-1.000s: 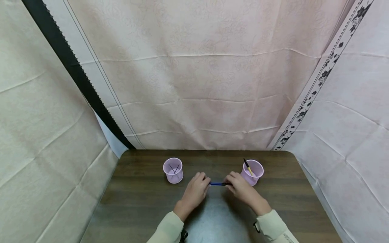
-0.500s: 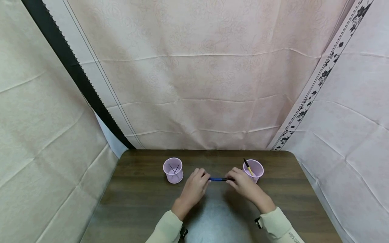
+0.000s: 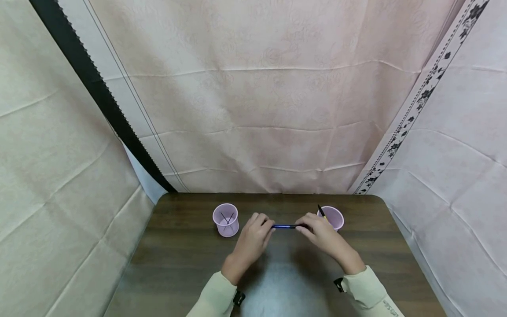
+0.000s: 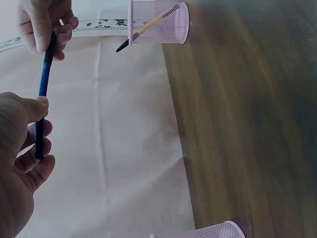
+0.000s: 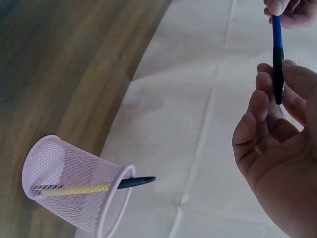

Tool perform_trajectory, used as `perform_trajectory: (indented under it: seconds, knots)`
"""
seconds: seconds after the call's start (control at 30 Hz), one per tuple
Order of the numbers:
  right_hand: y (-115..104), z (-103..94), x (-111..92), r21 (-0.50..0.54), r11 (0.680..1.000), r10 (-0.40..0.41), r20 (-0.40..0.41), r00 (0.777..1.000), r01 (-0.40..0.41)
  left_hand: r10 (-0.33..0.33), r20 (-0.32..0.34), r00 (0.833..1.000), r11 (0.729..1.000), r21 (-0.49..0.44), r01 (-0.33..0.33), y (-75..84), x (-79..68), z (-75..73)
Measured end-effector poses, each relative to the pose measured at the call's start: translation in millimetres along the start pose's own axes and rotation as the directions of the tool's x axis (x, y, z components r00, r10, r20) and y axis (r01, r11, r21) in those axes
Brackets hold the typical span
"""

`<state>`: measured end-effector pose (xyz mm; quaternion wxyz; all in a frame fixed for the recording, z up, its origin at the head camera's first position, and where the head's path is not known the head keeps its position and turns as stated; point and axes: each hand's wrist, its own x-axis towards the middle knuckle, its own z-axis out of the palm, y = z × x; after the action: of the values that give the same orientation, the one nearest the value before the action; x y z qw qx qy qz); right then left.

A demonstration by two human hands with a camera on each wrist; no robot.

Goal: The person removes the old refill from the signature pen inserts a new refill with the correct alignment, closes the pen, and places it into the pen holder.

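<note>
A blue pen with black ends (image 3: 284,226) is held level between both hands, above the table. My left hand (image 3: 253,235) pinches one end between thumb and fingers. The other end, a dark grip section (image 5: 279,74), sits between the thumb and fingers of my right hand (image 3: 325,235). Just behind the right hand stands a pink mesh cup (image 3: 335,215). Inside that cup leans a yellow pen with a black end (image 5: 79,189), which sticks out past the rim in the right wrist view.
A second pink mesh cup (image 3: 225,226) stands to the left of the left hand, with two thin dark crossing lines visible in it. Under everything is a dark wooden table (image 3: 178,264). Pale cloth (image 3: 253,110) hangs behind its far edge.
Both hands have carried the pen up the head view, toward the table's far edge. The right hand now covers more of the right cup. The head view has shifted slightly.
</note>
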<state>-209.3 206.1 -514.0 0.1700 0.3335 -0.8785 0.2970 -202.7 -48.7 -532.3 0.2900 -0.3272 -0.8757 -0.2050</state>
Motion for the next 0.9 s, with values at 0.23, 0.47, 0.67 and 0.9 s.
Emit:
perform_trajectory:
  seconds: [0.23,0.47,0.67,0.9]
  knots:
    - [-2.6,-8.3,1.8,0.068,0.998,0.007,-0.007,1.000,-0.006,-0.030,-0.064,0.998,0.995,-0.095,0.024,3.1,4.1,-3.1]
    - [-7.1,-14.9,2.0,0.091,0.995,0.049,-0.015,0.999,-0.047,-0.140,-0.096,0.986,0.948,-0.300,0.105,6.3,9.5,-3.6]
    - [-10.1,-16.2,2.2,0.097,0.994,0.053,-0.026,0.998,-0.050,-0.168,-0.093,0.981,0.924,-0.362,0.124,8.6,12.4,-8.0]
    - [-13.3,-16.2,2.7,0.099,0.995,0.003,-0.054,0.999,0.002,-0.163,-0.071,0.984,0.926,-0.356,0.127,8.4,10.8,-9.4]
